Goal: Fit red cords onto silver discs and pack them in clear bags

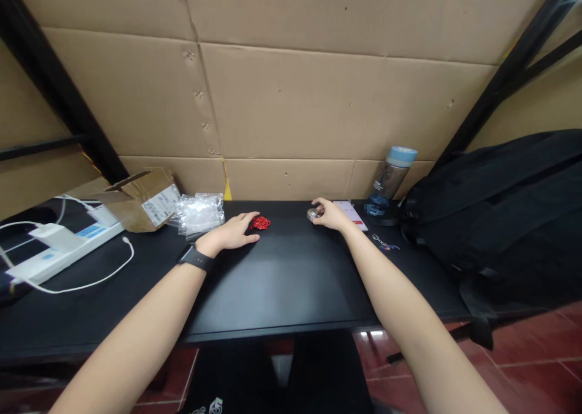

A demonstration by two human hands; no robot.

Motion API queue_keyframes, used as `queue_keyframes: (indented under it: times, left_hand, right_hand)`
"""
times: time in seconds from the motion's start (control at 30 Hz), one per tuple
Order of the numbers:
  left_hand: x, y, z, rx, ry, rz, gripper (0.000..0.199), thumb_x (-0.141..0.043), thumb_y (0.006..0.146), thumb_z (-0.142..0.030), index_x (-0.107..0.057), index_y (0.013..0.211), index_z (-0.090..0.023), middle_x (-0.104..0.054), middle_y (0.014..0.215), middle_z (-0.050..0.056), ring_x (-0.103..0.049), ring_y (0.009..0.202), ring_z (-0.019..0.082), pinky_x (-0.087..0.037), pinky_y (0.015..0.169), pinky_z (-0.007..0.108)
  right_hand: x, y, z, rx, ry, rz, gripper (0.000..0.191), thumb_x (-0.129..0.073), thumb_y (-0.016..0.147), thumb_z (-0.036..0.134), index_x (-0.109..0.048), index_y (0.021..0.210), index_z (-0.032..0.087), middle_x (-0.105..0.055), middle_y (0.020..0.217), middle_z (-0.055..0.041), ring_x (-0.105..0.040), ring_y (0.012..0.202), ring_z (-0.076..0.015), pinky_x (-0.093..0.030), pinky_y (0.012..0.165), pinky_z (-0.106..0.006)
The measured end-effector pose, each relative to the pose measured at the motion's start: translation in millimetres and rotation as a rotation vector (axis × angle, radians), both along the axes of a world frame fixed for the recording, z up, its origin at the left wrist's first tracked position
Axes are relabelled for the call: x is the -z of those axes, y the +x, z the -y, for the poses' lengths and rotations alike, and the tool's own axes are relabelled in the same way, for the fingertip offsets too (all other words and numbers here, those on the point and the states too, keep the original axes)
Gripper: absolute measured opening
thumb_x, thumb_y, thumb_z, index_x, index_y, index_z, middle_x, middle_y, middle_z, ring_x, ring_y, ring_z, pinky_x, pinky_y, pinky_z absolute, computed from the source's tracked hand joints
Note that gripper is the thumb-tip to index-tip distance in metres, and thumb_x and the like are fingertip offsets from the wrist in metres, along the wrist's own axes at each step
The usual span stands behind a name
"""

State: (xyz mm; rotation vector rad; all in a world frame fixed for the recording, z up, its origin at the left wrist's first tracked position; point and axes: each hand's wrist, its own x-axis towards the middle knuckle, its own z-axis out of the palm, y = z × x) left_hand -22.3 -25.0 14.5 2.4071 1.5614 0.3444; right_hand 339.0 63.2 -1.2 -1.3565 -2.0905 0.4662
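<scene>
My left hand (237,230), with a dark watch on its wrist, rests on the black table, fingers and thumb apart. Right beside its fingertips lies a small heap of red cord-like pieces (261,223); whether the fingers touch it I cannot tell. Further right, my right hand (328,214) has its thumb and fingers closed around a small round clear and silvery object (312,214), low at the tabletop. Just behind that hand lies a phone (354,215) with a lit screen. A keychain (385,243) with coloured charms sits to the right of my forearm.
Clear plastic bags (200,213) and an opened cardboard box (143,202) stand on the left, by a white power strip (68,253) with cables. A blue-lidded bottle (388,183) and a black backpack (504,220) take up the right. Cardboard (291,111) walls the back.
</scene>
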Motion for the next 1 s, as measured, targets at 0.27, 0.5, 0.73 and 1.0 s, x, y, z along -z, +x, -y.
queue_keyframes:
  times: [0.27,0.5,0.73,1.0]
  left_hand:
    - [3.1,-1,-2,-0.037,-0.012,0.011,0.085,-0.06,0.083,-0.06,-0.038,0.154,-0.018,-0.041,0.159,0.019,-0.039,0.147,0.036,-0.036,0.117,0.047]
    - [2.8,-1,-4,-0.049,-0.052,0.021,0.089,-0.059,0.083,-0.062,-0.036,0.155,-0.016,-0.038,0.161,0.02,-0.039,0.147,0.036,-0.036,0.117,0.046]
    - [4.8,-4,-6,-0.05,-0.039,0.019,0.09,-0.06,0.081,-0.065,-0.037,0.155,-0.017,-0.04,0.16,0.019,-0.041,0.146,0.035,-0.037,0.117,0.044]
    - [4.1,-3,-6,-0.045,-0.033,0.035,0.088,-0.062,0.08,-0.063,-0.042,0.151,-0.015,-0.042,0.158,0.02,-0.043,0.145,0.037,-0.037,0.117,0.045]
  right_hand:
    - [0.0,0,1,0.027,0.023,-0.03,0.055,-0.08,0.057,0.022,-0.063,0.109,0.02,-0.07,0.083,0.0018,-0.065,0.069,-0.0139,-0.049,0.067,-0.024]
    - [-1.7,5,-1,0.036,0.036,-0.059,0.055,-0.082,0.057,0.025,-0.062,0.108,0.021,-0.071,0.086,0.0002,-0.068,0.076,-0.0163,-0.051,0.071,-0.025]
    - [-3.2,10,-3,0.012,0.009,-0.061,0.055,-0.083,0.058,0.028,-0.063,0.108,0.021,-0.071,0.088,0.0007,-0.07,0.08,-0.0164,-0.054,0.075,-0.026]
    - [1.2,13,-9,-0.043,-0.061,-0.155,0.053,-0.086,0.056,0.025,-0.064,0.104,0.02,-0.072,0.09,-0.0015,-0.071,0.081,-0.0168,-0.057,0.077,-0.028]
